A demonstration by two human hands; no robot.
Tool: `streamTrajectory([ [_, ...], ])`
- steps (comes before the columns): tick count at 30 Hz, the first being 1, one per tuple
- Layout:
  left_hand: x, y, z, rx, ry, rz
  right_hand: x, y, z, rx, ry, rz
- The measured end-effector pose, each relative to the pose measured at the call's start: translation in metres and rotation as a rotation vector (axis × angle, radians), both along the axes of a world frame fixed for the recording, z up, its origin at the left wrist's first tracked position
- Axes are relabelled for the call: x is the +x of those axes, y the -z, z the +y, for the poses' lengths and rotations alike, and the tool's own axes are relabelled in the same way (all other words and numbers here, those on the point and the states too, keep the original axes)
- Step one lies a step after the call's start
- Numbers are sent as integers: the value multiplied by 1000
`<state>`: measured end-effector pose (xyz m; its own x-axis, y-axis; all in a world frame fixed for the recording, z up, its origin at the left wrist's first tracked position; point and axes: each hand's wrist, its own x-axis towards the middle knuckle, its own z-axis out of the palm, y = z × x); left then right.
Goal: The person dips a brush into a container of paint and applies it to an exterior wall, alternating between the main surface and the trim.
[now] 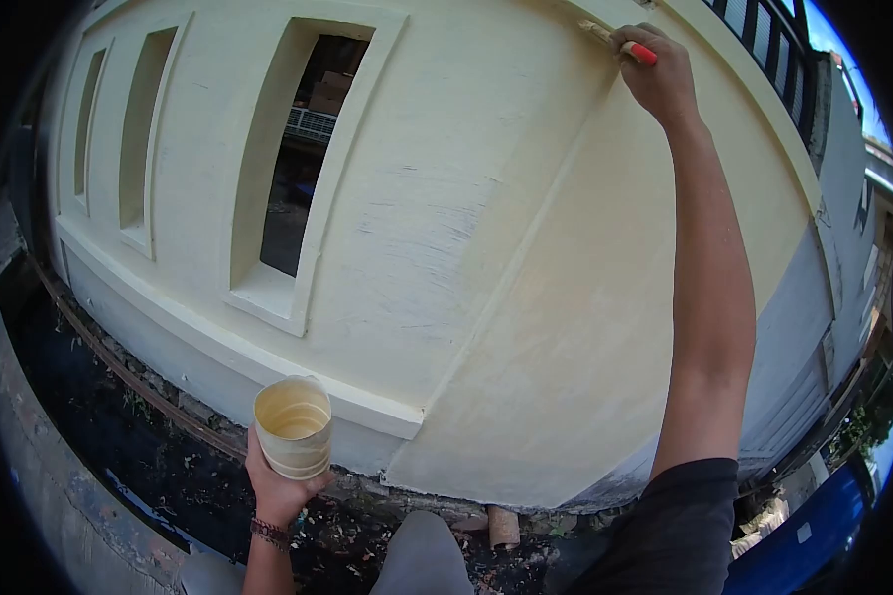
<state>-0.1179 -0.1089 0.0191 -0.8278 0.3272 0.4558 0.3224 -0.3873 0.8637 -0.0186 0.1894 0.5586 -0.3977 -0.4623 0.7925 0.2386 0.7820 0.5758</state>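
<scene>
My right hand [655,74] is raised at the top right, its fingers closed round a paintbrush [641,53] with a red handle end. The bristles are against the cream wall [566,248], just under its upper ledge. Low in the view, my left hand [283,484] is wrapped round a cream-coloured cup [296,436] from below and holds it upright. Pale yellowish liquid shows inside the cup. Rough dark streaks mark the wall between the large window opening [293,169] and the diagonal ridge.
A dark, wet ditch [149,446] with debris runs along the wall's foot, beside a concrete edge [60,476]. A short pipe [503,528] sticks out near my knees. A blue barrel [804,535] stands at the lower right. A dark railing [764,50] tops the wall.
</scene>
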Motion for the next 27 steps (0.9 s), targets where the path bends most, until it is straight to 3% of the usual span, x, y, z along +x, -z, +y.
streamTrajectory([
  [3,1,1,-1,-22,-17,-9,-11,42,20,39,68,-65],
  [5,-1,0,-1,-36,-12,-20,-16,106,21,81,161,-109],
  [7,0,2,1,-22,-12,-6,-7,147,-5,-36,279,-303],
  [9,0,1,1,-37,-9,-11,2,132,-30,-149,288,-398],
  [11,1,1,2,-61,-1,-18,-1,100,-24,-144,79,-118],
  [14,2,3,7,-3,22,-7,-19,99,11,44,84,12],
  [17,5,5,9,-40,23,-35,-22,219,39,160,150,-74],
  [20,6,2,8,-106,17,15,2,371,28,123,169,-324],
  [21,5,-1,8,-90,11,22,11,399,14,-17,146,-492],
  [22,7,-4,8,-82,19,22,14,386,4,7,147,-477],
  [24,8,-3,12,-8,56,-30,17,340,-20,-600,74,-721],
  [25,8,-2,12,15,50,-13,11,298,-10,-680,-127,-636],
  [26,7,-1,12,-14,51,7,8,248,-7,-694,-76,-586],
  [27,6,0,12,-45,50,26,6,200,-1,-888,-41,-525],
])
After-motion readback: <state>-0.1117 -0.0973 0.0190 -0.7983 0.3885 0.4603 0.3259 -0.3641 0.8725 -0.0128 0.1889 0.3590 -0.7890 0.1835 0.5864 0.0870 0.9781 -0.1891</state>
